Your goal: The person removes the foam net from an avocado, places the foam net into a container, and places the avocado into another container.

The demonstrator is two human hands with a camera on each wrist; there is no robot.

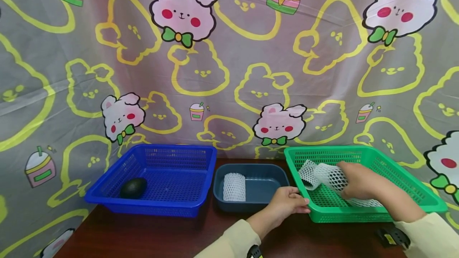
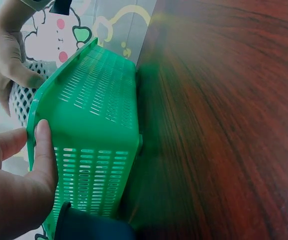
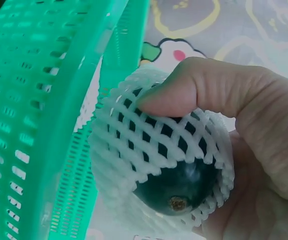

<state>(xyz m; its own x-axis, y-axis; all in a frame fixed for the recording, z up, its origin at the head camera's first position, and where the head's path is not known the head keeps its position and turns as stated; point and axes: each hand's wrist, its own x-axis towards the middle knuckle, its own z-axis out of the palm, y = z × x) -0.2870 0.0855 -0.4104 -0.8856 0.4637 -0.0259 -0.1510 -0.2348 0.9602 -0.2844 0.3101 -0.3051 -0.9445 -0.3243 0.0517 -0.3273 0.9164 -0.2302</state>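
Observation:
My right hand point(image 1: 363, 182) grips a dark green avocado point(image 3: 178, 185) in a white foam net sleeve point(image 3: 144, 135), over the green basket point(image 1: 362, 150). In the right wrist view the thumb presses on the netting, and the fruit's stem end shows through the sleeve's opening. With thumb and finger, my left hand point(image 1: 283, 206) pinches the green basket's near left corner rim. Another white foam net point(image 1: 308, 170) lies at the basket's left side; what it contains is unclear. More white netting point(image 1: 365, 202) shows below the right hand, partly hidden.
A dark blue-grey tray point(image 1: 251, 208) stands left of the green basket, with a white foam net sleeve point(image 1: 234, 187) inside. Farther left is a blue basket point(image 1: 150, 206) holding a bare avocado point(image 1: 133, 188). A patterned curtain point(image 1: 229, 59) hangs behind the brown table point(image 1: 143, 234).

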